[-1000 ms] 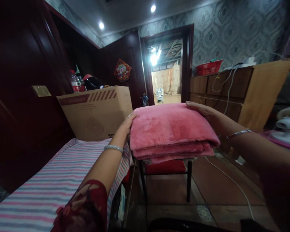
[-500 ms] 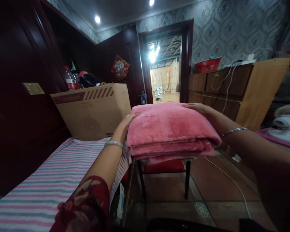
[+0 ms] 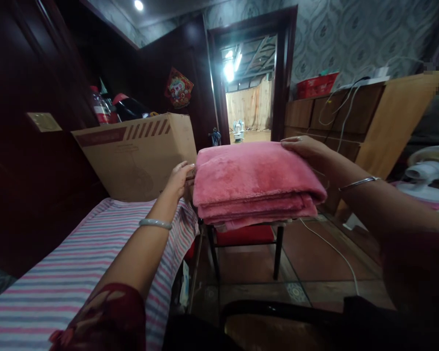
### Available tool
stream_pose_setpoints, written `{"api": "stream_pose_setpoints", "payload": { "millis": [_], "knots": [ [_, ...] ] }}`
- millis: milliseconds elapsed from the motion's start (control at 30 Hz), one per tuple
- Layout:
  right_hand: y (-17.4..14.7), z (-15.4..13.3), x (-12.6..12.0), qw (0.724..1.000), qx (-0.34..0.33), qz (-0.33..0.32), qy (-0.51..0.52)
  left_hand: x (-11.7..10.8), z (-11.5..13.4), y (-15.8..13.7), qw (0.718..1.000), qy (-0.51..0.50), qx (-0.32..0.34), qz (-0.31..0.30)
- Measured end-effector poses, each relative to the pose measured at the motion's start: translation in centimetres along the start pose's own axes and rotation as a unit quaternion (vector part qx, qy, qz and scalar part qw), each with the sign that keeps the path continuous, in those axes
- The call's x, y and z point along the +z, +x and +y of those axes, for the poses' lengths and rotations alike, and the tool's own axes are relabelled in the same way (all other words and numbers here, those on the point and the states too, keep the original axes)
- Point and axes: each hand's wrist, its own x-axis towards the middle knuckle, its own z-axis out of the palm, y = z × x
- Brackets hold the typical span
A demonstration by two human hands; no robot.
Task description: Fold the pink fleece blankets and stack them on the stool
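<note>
A folded pink plush blanket (image 3: 256,175) lies in a thick stack on a chair with a red seat (image 3: 245,235) and dark legs. My left hand (image 3: 181,179) is beside the blanket's left edge, fingers apart and slightly bent; a narrow gap seems to separate them from the fabric. Across the far right corner rests my right hand (image 3: 303,147), its fingers stretched out over the top of the blanket. The underside of that hand and its thumb are hidden.
A cardboard box (image 3: 139,163) stands at the left on a striped sheet (image 3: 76,273). At the right are a wooden cabinet (image 3: 373,131) with a red basket (image 3: 316,86) and a white fan (image 3: 420,170). A cable (image 3: 336,251) crosses the tiled floor. Behind is an open doorway.
My left hand has moved left, off the blanket's side. My right hand stays on the far right corner. The camera view has shifted slightly downward.
</note>
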Motion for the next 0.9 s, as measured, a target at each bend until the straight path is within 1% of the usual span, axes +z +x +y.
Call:
{"api": "stream_pose_setpoints", "payload": {
  "millis": [67, 133, 233, 267, 333, 367, 400, 467, 500, 533, 567, 600, 667, 700, 733, 767, 800, 867, 900],
  "knots": [
    [-0.7, -0.9, -0.1, 0.999, -0.003, 0.013, -0.042, -1.6, -0.4, -1.4, 1.000, 0.005, 0.001, 0.001],
    [-1.4, -2.1, 0.0, 0.996, -0.011, 0.027, -0.086, -3.7, -1.2, -2.8, 1.000, 0.015, -0.001, -0.003],
    [-3.0, -4.1, 0.2, 0.988, -0.066, 0.059, -0.127, -7.5, -2.7, -5.3, 0.999, 0.039, -0.021, -0.002],
    [-3.8, -5.0, 0.5, 0.986, -0.097, 0.073, -0.117, -8.8, -3.2, -6.3, 0.998, 0.050, -0.033, -0.004],
    [-5.9, -7.0, 1.3, 0.979, -0.176, 0.090, -0.056, -11.5, -4.3, -8.3, 0.995, 0.076, -0.058, -0.007],
    [-7.3, -8.1, 1.9, 0.973, -0.212, 0.087, -0.016, -12.8, -4.7, -9.4, 0.993, 0.090, -0.070, -0.007],
    [-8.8, -9.2, 2.8, 0.968, -0.240, 0.070, 0.020, -14.1, -5.2, -10.5, 0.991, 0.106, -0.082, -0.006],
    [-12.0, -11.2, 5.0, 0.958, -0.284, 0.006, 0.049, -16.5, -5.9, -12.7, 0.984, 0.144, -0.101, -0.004],
    [-13.7, -12.0, 6.5, 0.950, -0.309, -0.041, 0.035, -17.6, -6.3, -13.8, 0.980, 0.167, -0.107, -0.007],
    [-15.3, -12.6, 8.1, 0.934, -0.344, -0.095, 0.011, -18.7, -6.7, -14.8, 0.974, 0.195, -0.112, -0.011],
    [-16.9, -12.9, 9.9, 0.909, -0.382, -0.166, -0.018, -19.8, -7.1, -15.8, 0.967, 0.226, -0.113, -0.016],
    [-18.4, -12.9, 11.8, 0.874, -0.417, -0.247, -0.046, -20.9, -7.5, -16.6, 0.959, 0.260, -0.110, -0.020],
    [-21.1, -12.3, 16.0, 0.789, -0.465, -0.392, -0.086, -23.1, -8.5, -18.3, 0.936, 0.341, -0.088, -0.011],
    [-22.4, -11.7, 18.2, 0.755, -0.473, -0.443, -0.101, -24.3, -9.1, -19.1, 0.921, 0.383, -0.065, 0.001],
    [-23.5, -10.9, 20.5, 0.728, -0.475, -0.482, -0.112, -25.6, -9.7, -20.0, 0.904, 0.425, -0.036, 0.017],
    [-24.6, -9.9, 22.7, 0.712, -0.467, -0.510, -0.122, -26.9, -10.4, -20.9, 0.885, 0.465, -0.001, 0.032],
    [-25.5, -8.9, 24.8, 0.705, -0.456, -0.527, -0.133, -28.3, -11.1, -22.0, 0.864, 0.500, 0.035, 0.046],
    [-26.9, -6.4, 28.9, 0.704, -0.423, -0.547, -0.160, -31.0, -12.6, -24.3, 0.818, 0.563, 0.102, 0.066],
    [-27.4, -5.0, 30.7, 0.709, -0.405, -0.553, -0.162, -32.2, -13.3, -25.5, 0.796, 0.589, 0.121, 0.073]
  ]
}}
